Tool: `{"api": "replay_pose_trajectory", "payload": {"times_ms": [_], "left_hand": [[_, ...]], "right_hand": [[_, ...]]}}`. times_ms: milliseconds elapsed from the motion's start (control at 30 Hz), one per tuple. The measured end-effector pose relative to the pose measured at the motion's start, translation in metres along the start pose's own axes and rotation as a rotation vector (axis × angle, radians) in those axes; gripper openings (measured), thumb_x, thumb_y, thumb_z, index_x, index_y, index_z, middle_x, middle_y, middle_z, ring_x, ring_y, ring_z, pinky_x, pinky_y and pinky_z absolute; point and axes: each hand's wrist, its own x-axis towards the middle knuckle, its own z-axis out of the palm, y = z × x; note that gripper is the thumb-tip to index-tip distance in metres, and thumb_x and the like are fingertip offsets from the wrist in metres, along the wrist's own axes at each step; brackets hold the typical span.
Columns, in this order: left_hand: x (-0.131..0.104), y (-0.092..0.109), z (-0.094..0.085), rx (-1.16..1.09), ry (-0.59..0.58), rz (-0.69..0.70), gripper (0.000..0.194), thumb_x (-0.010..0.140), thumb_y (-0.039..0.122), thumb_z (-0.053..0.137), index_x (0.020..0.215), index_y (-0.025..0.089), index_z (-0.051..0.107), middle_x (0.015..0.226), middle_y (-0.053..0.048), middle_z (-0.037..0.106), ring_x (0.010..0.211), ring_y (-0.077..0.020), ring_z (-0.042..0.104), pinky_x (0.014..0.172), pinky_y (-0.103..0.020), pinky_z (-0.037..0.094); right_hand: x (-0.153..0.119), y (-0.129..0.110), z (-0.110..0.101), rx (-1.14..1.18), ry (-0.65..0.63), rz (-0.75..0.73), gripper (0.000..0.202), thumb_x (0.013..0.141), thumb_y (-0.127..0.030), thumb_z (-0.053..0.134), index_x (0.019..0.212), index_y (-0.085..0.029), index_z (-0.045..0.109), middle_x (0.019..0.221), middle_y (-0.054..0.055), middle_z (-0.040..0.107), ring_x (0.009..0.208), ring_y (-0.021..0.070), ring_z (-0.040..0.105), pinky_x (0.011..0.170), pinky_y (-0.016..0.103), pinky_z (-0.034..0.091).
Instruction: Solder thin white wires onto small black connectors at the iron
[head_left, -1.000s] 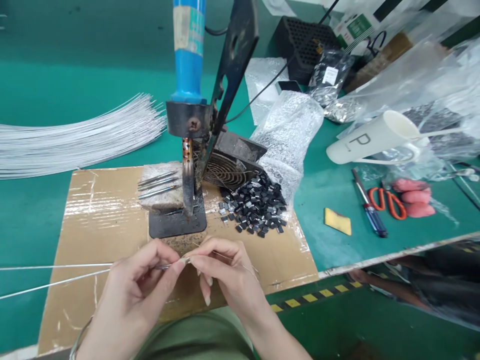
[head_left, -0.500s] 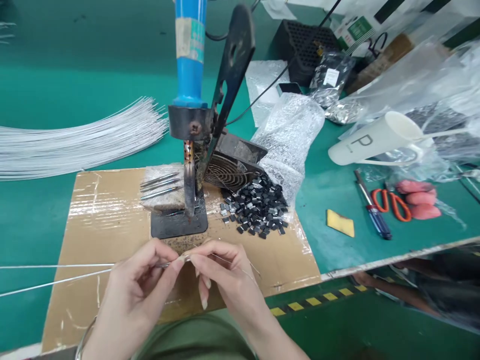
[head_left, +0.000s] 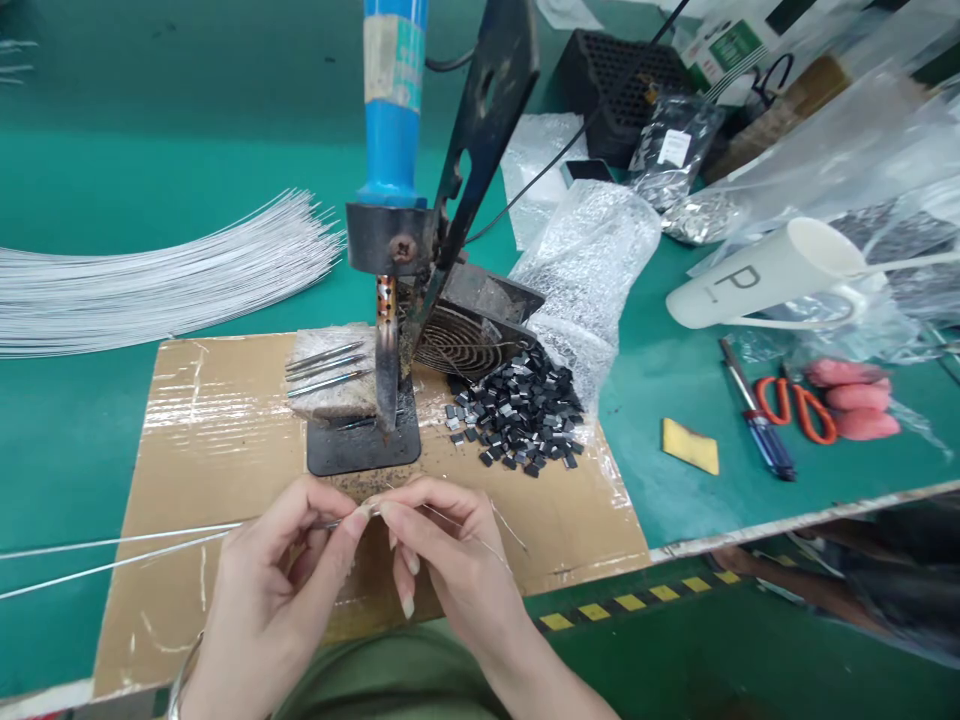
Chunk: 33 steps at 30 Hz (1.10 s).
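Two white wires (head_left: 112, 567) run in from the left into my left hand (head_left: 274, 590), whose thumb and forefinger are closed on them. My right hand (head_left: 461, 560) pinches the wire ends close beside the left fingertips, over the cardboard (head_left: 210, 430). Thin strands (head_left: 510, 525) stick out past the right hand's fingers. The exact pinch point is hidden by the fingertips. Just beyond both hands, a soldering iron (head_left: 394, 110) with a blue handle stands clamped upright, its tip (head_left: 388, 390) pointing down over a black base plate (head_left: 364, 455).
A bundle of white wires (head_left: 165, 290) lies at left. Thin metal rods (head_left: 326, 368) rest on a pale block. Small black parts (head_left: 517, 410) are heaped beside a fan (head_left: 457, 340). Rightward are a yellow sponge (head_left: 690, 447), screwdriver (head_left: 757, 415), orange-handled scissors (head_left: 795, 405) and white mug (head_left: 765, 275).
The view has shifted slightly, so the bench items appear a little further right. Both hands keep nearly the same pinch on the wires.
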Motion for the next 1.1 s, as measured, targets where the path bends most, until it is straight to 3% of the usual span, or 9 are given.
{"api": "replay_pose_trajectory", "payload": {"times_ms": [233, 500, 800, 1100], "left_hand": [[0.001, -0.001, 0.006, -0.033, 0.035, -0.012, 0.023, 0.101, 0.039, 0.066, 0.087, 0.022, 0.067, 0.068, 0.003, 0.061, 0.057, -0.0119, 0.053, 0.049, -0.021, 0.038], [-0.002, 0.02, 0.021, -0.086, 0.172, -0.109, 0.019, 0.097, 0.035, 0.067, 0.082, 0.022, 0.066, 0.064, 0.006, 0.056, 0.056, -0.0113, 0.047, 0.054, -0.023, 0.036], [0.002, 0.003, 0.008, -0.165, 0.024, -0.056, 0.024, 0.101, 0.039, 0.069, 0.085, 0.022, 0.069, 0.066, 0.004, 0.061, 0.056, -0.0101, 0.053, 0.052, -0.018, 0.041], [0.004, 0.002, 0.009, -0.16, 0.038, -0.038, 0.024, 0.1, 0.039, 0.069, 0.084, 0.021, 0.069, 0.065, 0.003, 0.061, 0.054, -0.0098, 0.055, 0.05, -0.015, 0.042]], "right_hand": [[-0.002, 0.004, 0.004, 0.047, 0.029, -0.016, 0.024, 0.083, -0.041, 0.089, 0.082, -0.019, 0.082, 0.062, -0.004, 0.063, 0.036, 0.0048, 0.052, 0.035, 0.016, 0.041], [-0.004, 0.011, 0.009, 0.118, 0.057, -0.05, 0.019, 0.085, -0.038, 0.088, 0.083, -0.02, 0.084, 0.058, -0.005, 0.061, 0.037, 0.0046, 0.053, 0.037, 0.015, 0.043], [-0.002, 0.007, -0.003, -0.03, -0.012, -0.156, 0.023, 0.097, -0.043, 0.075, 0.1, -0.023, 0.087, 0.077, 0.0, 0.065, 0.049, 0.0065, 0.059, 0.043, 0.019, 0.048], [0.001, 0.005, -0.001, -0.005, -0.008, -0.167, 0.029, 0.098, -0.047, 0.074, 0.095, -0.022, 0.088, 0.076, 0.001, 0.063, 0.051, 0.0072, 0.056, 0.042, 0.018, 0.046]]}}
